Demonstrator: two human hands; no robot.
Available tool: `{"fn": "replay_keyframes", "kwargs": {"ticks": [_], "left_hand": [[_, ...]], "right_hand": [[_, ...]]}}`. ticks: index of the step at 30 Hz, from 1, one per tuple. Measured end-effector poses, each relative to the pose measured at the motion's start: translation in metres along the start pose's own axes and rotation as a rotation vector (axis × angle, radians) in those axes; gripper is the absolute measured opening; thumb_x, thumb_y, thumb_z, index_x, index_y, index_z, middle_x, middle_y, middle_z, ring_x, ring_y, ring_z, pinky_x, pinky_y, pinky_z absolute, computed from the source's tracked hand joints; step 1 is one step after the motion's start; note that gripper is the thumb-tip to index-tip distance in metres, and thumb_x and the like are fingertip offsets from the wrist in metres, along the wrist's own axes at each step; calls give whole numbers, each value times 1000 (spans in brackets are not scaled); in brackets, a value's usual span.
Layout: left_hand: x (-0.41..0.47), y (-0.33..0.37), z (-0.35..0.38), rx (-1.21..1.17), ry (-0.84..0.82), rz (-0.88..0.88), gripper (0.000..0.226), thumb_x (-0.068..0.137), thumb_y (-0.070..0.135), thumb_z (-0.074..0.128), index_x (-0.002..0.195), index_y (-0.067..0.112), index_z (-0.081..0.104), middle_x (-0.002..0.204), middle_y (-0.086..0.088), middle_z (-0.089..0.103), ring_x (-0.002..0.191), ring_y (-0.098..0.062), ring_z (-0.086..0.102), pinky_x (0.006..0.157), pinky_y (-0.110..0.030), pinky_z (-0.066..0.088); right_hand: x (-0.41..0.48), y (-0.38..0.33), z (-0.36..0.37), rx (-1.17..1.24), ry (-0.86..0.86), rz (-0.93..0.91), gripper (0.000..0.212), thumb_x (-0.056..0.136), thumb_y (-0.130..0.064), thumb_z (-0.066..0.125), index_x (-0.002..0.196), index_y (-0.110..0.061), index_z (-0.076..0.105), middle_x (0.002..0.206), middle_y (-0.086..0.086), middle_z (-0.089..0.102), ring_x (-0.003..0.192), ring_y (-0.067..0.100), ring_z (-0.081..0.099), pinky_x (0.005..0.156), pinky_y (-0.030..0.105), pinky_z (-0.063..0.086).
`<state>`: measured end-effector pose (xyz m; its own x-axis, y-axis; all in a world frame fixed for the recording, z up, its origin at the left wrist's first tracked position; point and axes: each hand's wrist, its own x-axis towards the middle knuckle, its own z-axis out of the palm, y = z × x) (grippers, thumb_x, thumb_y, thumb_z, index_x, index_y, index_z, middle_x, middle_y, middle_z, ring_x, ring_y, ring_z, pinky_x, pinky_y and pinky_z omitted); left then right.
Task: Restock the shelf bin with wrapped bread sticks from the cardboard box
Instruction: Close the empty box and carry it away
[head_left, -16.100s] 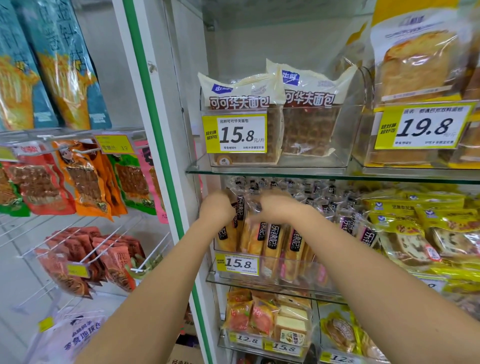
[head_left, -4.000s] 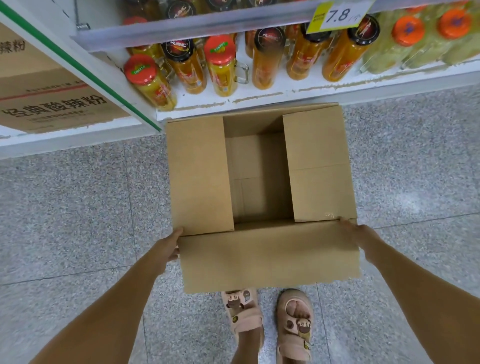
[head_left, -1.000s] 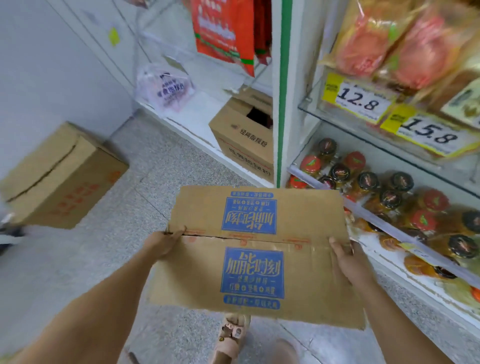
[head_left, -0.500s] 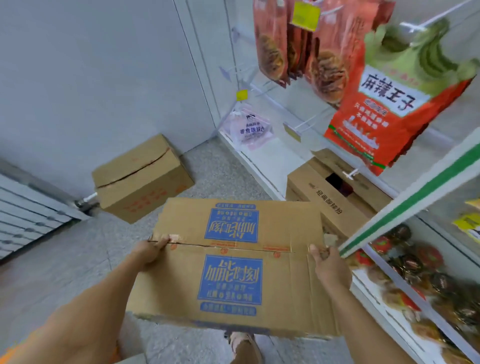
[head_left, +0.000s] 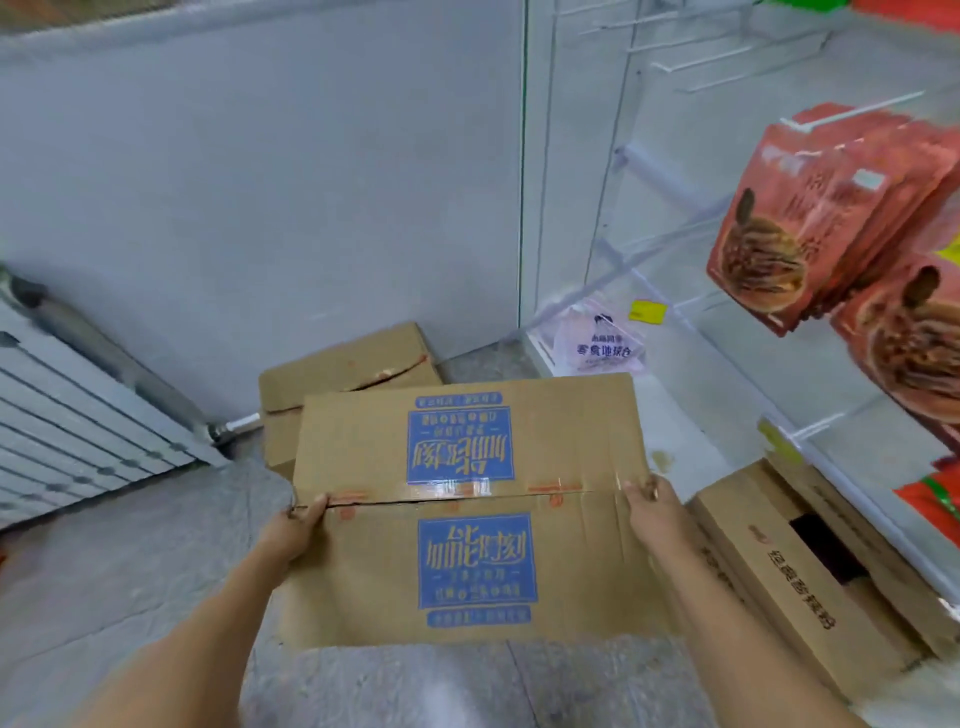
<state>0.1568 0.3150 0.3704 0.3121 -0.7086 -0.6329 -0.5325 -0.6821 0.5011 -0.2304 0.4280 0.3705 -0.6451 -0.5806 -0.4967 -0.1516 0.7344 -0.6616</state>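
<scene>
I hold the brown cardboard box (head_left: 363, 571) with blue printed labels in front of me, above the floor, its printed side facing me and the print upside down. My left hand (head_left: 296, 527) grips its left edge at the taped seam. My right hand (head_left: 652, 512) grips the right edge at the same height. The box's inside is hidden. No bread sticks and no shelf bin are in view.
A second closed cardboard box (head_left: 353, 364) sits on the floor against the grey wall, just beyond the held one. An open carton (head_left: 810, 571) lies at the shelf base on the right. Red snack bags (head_left: 810, 223) hang on pegs. A white radiator (head_left: 67, 415) stands left.
I have turned further left, away from the shelf, carrying the box. The box on the floor by the wall is now closer and straight ahead. Both hands keep the same grip.
</scene>
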Motion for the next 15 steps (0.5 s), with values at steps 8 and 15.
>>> {"fn": "replay_keyframes", "kwargs": {"ticks": [8,15], "left_hand": [[104,25,-67,-263,55,-71,70,85,57,52,133,6,46,138,-18,46,121,-37,46,106,-49,36],[218,73,-115,-361,211,-114,83,83,57,56,138,-2,36,144,-19,39,127,-37,41,106,-46,35]], "right_hand": [[69,-130,91,30,-195,-92,56,87,-39,64,130,-6,54,130,13,57,117,31,54,93,36,44],[162,-224,210,163,-450,-70,72,73,-45,75,134,-17,51,126,8,61,111,28,60,99,47,47]]}}
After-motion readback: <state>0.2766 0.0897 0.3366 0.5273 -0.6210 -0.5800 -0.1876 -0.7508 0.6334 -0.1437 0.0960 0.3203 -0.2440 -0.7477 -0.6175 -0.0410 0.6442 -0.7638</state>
